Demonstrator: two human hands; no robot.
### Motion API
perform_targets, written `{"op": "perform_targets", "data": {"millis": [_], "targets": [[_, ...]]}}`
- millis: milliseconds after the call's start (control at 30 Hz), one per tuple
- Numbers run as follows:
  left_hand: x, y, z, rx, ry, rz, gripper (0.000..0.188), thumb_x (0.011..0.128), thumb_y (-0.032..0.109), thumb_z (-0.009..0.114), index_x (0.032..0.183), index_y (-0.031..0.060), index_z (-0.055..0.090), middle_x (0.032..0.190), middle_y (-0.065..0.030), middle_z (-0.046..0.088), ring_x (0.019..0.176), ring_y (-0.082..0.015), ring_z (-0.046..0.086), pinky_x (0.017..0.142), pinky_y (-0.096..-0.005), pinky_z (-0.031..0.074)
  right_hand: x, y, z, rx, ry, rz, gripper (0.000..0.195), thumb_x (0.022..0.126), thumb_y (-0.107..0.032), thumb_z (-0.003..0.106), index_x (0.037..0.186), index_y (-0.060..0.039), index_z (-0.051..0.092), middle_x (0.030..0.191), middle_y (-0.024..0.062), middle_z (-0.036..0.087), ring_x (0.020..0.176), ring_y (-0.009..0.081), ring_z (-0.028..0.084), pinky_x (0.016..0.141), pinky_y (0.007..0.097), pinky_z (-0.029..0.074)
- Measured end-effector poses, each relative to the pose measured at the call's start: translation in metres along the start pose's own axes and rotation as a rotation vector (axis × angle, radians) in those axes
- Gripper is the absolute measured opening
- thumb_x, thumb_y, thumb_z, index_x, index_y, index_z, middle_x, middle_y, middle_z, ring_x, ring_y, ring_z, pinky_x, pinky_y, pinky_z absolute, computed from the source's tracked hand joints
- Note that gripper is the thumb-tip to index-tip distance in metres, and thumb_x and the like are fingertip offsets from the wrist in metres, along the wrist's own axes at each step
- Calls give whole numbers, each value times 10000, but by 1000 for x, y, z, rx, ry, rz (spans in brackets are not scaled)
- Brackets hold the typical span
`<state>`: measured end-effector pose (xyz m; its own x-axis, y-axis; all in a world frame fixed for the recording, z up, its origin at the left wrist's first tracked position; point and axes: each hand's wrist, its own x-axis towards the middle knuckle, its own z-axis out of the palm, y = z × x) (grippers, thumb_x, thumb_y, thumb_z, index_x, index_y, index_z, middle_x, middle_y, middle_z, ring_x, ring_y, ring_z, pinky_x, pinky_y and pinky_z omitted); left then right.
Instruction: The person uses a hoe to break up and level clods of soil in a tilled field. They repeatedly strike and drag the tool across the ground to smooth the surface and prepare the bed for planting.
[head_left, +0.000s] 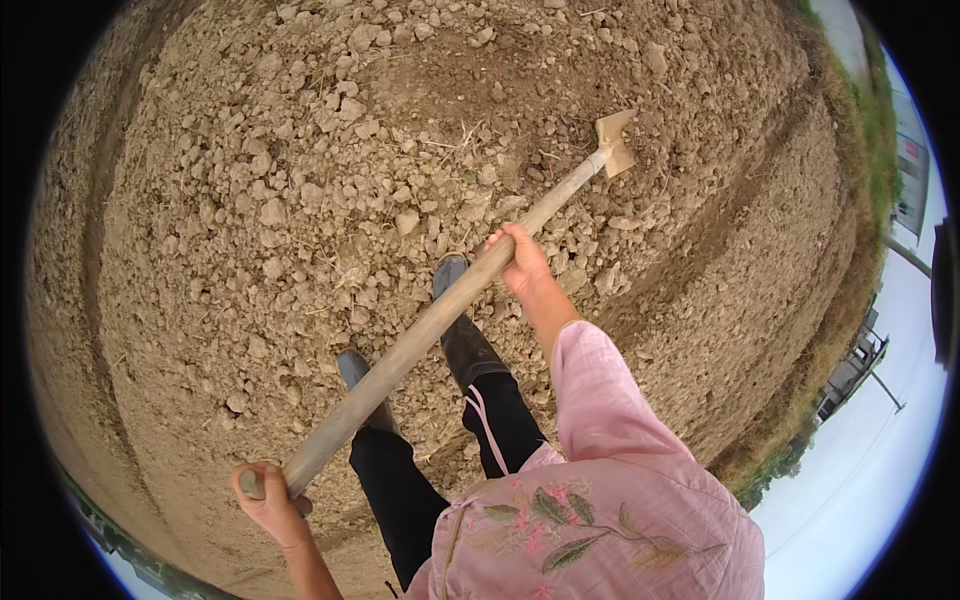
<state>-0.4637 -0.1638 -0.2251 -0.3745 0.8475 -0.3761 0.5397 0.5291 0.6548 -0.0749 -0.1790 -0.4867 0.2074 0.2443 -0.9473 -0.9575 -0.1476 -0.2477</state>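
A long wooden handle (409, 349) runs diagonally across my body from lower left to upper right. My left hand (274, 502) is wrapped around its butt end, low on the left. Farther up the shaft, my right hand (517, 259) grips it above my boots. At the far end sits a hoe head (615, 142), pale and coated with soil, over or on the ground; whether it touches the soil I cannot tell. Around it lies dry, cloddy earth (315, 195), with a darker, finer patch of soil (480, 79) beyond.
My dark rubber boots (469, 349) stand among the clods, below the shaft. A furrow (705, 232) runs along the right, another furrow (97, 247) along the left. Past the field's right edge are a grass strip (874, 142), buildings and a pole.
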Motion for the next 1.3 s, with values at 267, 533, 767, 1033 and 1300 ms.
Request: {"op": "perform_targets", "data": {"millis": [267,533,767,1033,1300], "targets": [[-37,-16,66,-180,-350,449,196,684,-29,580,786,36,426,757,-122,553,691,-205,528,678,-283,427,-13,-37,-32,16,150,-150,146,837,-132,519,752,-64,422,583,29,452,497,145,443,472,280,445],[-22,-104,-72,-140,-54,-179,123,770,59,521,751,78,401,710,-39,464,605,-124,421,594,-280,389,-79,121,6,-206,122,76,224,762,-37,588,899,49,434,695,113,519,585,227,550,556,376,501],[-41,-12,75,-577,-219,-346,116,776,-7,504,820,61,421,805,-108,524,545,-156,522,360,-248,457,-48,13,45,-206,133,-134,142,790,-55,568,844,-8,445,669,70,506,583,183,523,545,324,487],[-87,39,188,-753,-660,-270,196,729,-9,625,861,11,482,815,-62,541,607,-113,562,499,-231,464,-79,-54,14,-383,104,-248,224,791,-137,613,926,-32,468,734,66,532,613,166,539,560,296,490],[-16,-79,-103,-630,-500,-262,191,724,-29,596,814,18,434,881,-141,535,591,-175,581,469,-244,526,-54,99,37,-226,-61,-148,187,778,-161,608,825,-81,446,682,60,504,625,181,512,629,347,479]]}}
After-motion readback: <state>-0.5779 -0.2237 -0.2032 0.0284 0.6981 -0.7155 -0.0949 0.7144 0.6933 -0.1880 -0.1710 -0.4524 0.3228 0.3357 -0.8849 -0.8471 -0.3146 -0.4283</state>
